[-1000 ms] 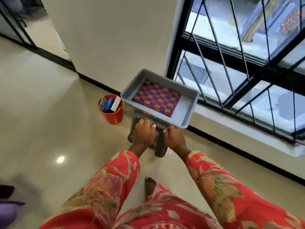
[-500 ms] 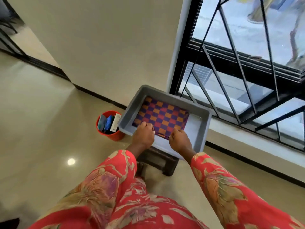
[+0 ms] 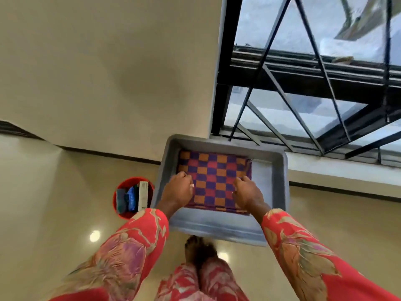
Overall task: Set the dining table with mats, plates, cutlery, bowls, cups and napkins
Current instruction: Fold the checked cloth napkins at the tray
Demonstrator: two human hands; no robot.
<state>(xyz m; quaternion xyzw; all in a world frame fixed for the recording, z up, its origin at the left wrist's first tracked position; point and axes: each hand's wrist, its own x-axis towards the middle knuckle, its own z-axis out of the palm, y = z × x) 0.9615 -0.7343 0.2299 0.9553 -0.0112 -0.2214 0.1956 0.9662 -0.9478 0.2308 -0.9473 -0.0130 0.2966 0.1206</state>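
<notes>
A grey plastic tray (image 3: 217,230) sits low in front of me, by the wall corner and the window. Inside it lies a folded stack of checkered mats (image 3: 213,179) in orange, purple and red. My left hand (image 3: 179,190) is inside the tray with its fingers curled over the left edge of the mats. Over on the mats' right side, my right hand (image 3: 246,194) has its fingers curled into the fabric. Red floral sleeves cover both my arms.
A red bucket (image 3: 124,215) holding a few packets stands on the floor left of the tray. A black window grille (image 3: 303,83) rises at the right, above a white sill. My bare foot (image 3: 199,250) is just below the tray on the glossy beige floor.
My hands have moved from the tray's near rim forward into the tray and now grip the mats at both sides. My view has come closer over the tray.
</notes>
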